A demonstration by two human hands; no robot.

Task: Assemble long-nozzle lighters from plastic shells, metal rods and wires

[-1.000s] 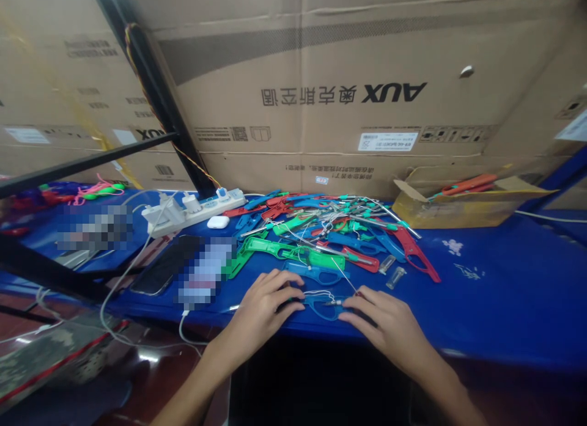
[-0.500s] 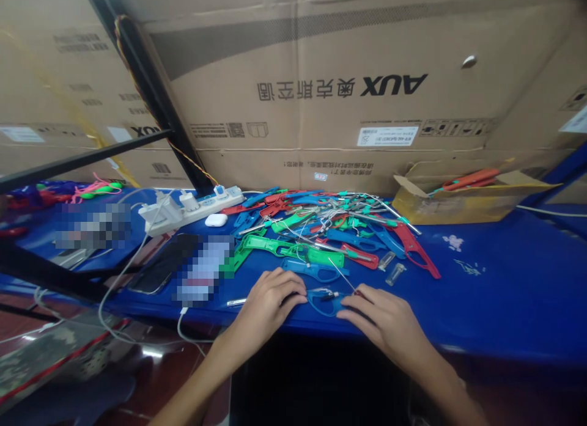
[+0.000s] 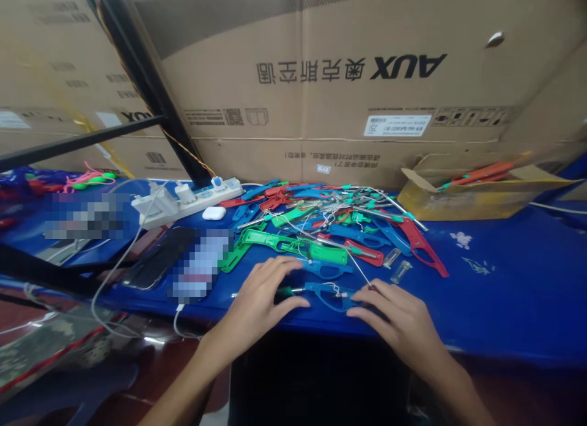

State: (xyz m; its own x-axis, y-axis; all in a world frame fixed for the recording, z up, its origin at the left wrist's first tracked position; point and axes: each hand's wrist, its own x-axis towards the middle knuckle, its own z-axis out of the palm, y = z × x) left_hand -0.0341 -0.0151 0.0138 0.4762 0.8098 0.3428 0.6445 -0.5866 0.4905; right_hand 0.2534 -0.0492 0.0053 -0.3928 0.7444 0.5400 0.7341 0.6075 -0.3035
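A blue plastic handle shell (image 3: 328,296) with a looped opening and white wires lies between my hands near the table's front edge. My left hand (image 3: 268,291) is spread, thumb apart from the fingers, over a green part with a metal rod (image 3: 291,291) at the shell's left end. The fingers of my right hand (image 3: 387,310) pinch the shell's right end, and a thin screwdriver (image 3: 361,268) with a dark red handle rests in the same hand, its shaft pointing up and left. Behind the shell lies another blue handle piece (image 3: 328,268).
A pile of green, red and blue handle pieces (image 3: 293,242) with metal rods spreads behind my hands. An open carton (image 3: 449,200) stands back right. Two phones (image 3: 158,258), a power strip (image 3: 206,201) and a white earphone case (image 3: 214,213) are at the left. Two small clear parts (image 3: 400,272) lie right.
My left hand has opened and come off the blue shell's left end, uncovering the green part and rod. The camera view has tilted down and shifted slightly.
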